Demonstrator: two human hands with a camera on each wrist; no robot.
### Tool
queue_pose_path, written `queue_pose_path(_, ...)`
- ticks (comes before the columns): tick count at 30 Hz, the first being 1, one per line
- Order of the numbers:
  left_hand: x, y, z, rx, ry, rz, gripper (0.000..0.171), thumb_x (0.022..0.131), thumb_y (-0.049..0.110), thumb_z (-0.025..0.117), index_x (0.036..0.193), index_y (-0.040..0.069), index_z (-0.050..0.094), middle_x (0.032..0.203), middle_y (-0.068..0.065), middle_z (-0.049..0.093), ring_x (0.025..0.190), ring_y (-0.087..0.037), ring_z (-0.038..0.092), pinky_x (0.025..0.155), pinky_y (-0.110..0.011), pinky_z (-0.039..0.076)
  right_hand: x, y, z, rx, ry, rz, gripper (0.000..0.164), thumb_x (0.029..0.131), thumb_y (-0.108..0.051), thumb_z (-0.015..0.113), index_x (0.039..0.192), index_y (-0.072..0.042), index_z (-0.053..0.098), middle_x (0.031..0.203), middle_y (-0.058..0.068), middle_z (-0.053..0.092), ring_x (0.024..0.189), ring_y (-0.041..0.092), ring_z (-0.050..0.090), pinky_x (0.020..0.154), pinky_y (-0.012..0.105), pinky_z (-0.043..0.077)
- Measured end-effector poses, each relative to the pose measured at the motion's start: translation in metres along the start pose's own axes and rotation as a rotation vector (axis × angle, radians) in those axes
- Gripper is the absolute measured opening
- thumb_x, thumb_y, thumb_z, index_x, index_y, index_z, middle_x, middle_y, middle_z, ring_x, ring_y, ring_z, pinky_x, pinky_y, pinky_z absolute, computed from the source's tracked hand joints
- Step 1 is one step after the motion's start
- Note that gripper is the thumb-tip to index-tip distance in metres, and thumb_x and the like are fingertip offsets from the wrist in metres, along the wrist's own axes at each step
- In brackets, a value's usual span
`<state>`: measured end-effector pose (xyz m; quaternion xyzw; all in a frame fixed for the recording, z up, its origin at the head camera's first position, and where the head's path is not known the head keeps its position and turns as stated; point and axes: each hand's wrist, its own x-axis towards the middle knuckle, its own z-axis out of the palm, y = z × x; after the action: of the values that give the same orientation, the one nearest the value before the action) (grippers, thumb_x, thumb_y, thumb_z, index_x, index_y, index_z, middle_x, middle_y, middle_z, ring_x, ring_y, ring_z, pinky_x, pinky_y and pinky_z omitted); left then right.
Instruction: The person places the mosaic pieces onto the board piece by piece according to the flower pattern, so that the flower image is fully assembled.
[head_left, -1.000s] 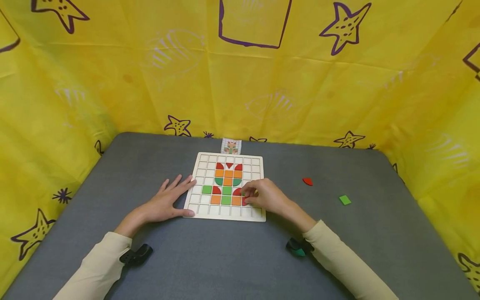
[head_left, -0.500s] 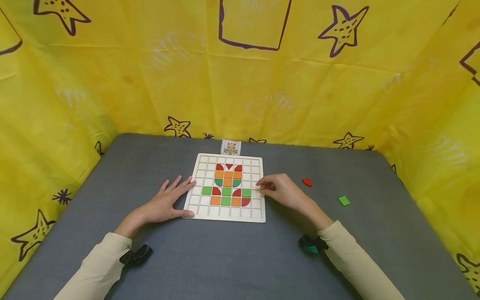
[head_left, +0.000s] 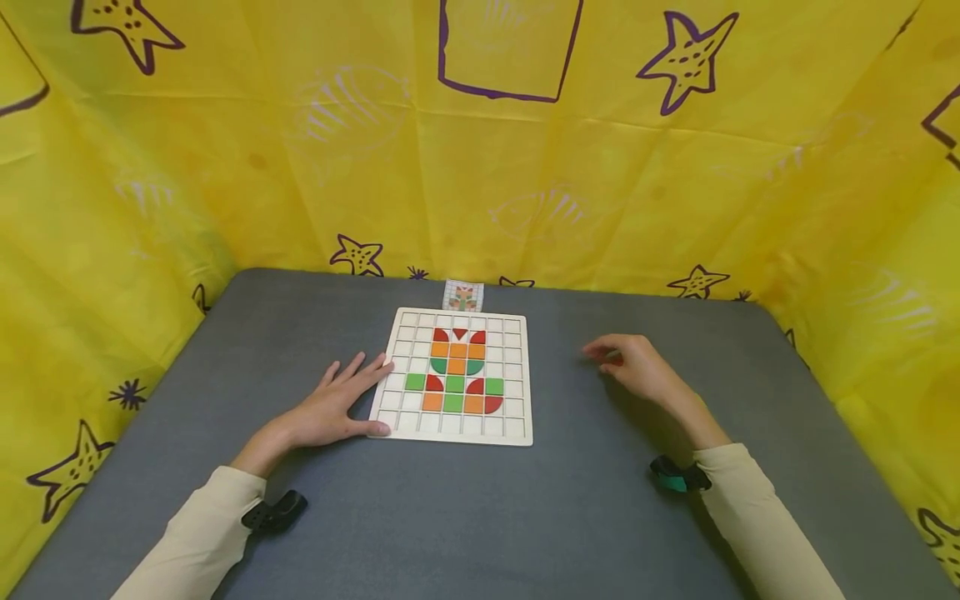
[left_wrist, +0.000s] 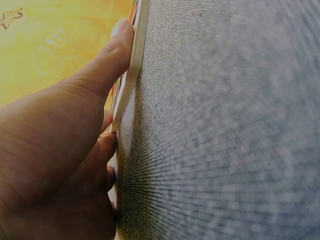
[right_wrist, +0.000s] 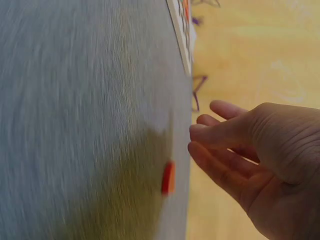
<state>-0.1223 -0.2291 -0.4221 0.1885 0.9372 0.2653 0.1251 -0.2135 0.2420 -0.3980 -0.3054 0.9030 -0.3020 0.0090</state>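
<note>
A pale square board with a grid of cells lies on the table, bearing red, orange and green tiles set in a flower-like pattern. My left hand rests at its left side, fingers spread and the thumb on the near left corner; the left wrist view has the thumb along the board's edge. To the right of the board my right hand is over the table, fingers loosely bent and holding nothing. A red tile lies on the table near it in the right wrist view; in the head view the hand hides it.
A small printed pattern card lies just beyond the board's far edge. The grey table is bounded at the back and sides by a yellow curtain with drawn starfish and fish.
My right hand has let go of a green square tile on the board's right side and moved right, over the loose red and green tiles. My left hand has stayed put.
</note>
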Motion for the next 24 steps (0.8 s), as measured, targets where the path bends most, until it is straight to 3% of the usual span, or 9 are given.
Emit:
queue_pose_path(5, -0.001, 0.000, 0.000, 0.004, 0.006, -0.005, 0.099, 0.079, 0.058, 0.073, 0.156, 0.015, 0.028, 0.163, -0.013, 0.017, 0.148, -0.043, 0.002, 0.113, -0.063, -0.006, -0.009, 0.014, -0.014, -0.031, -0.040, 0.041, 0.039, 0.078, 0.023, 0.064, 0.112, 0.005, 0.069, 0.111, 0.021, 0.069, 0.099, 0.039, 0.067, 0.083, 0.050, 0.055)
queue_pose_path(11, -0.001, 0.000, 0.000, 0.000, 0.003, -0.013, 0.100, 0.079, 0.058, 0.073, 0.156, 0.014, 0.027, 0.163, -0.013, 0.016, 0.148, -0.043, 0.002, 0.113, -0.063, -0.006, -0.013, 0.030, -0.016, -0.018, -0.078, 0.096, 0.035, 0.080, 0.013, 0.071, 0.114, 0.005, 0.069, 0.114, 0.024, 0.067, 0.098, 0.039, 0.067, 0.082, 0.048, 0.055)
queue_pose_path(18, 0.000, 0.000, 0.000, -0.002, 0.000, -0.019, 0.100, 0.079, 0.058, 0.073, 0.156, 0.015, 0.026, 0.163, -0.013, 0.016, 0.148, -0.043, 0.001, 0.113, -0.062, -0.007, -0.009, 0.034, -0.016, -0.021, -0.048, 0.097, 0.032, 0.077, 0.009, 0.076, 0.108, 0.006, 0.070, 0.101, 0.020, 0.071, 0.091, 0.034, 0.068, 0.079, 0.048, 0.055)
queue_pose_path(24, 0.000, 0.001, 0.000, -0.006, -0.001, -0.007, 0.100, 0.079, 0.057, 0.073, 0.156, 0.015, 0.027, 0.163, -0.012, 0.016, 0.148, -0.043, 0.001, 0.113, -0.063, -0.007, -0.006, 0.033, -0.019, -0.042, -0.038, 0.139, 0.029, 0.078, 0.004, 0.078, 0.106, 0.004, 0.071, 0.084, 0.008, 0.068, 0.078, 0.021, 0.065, 0.070, 0.033, 0.054)
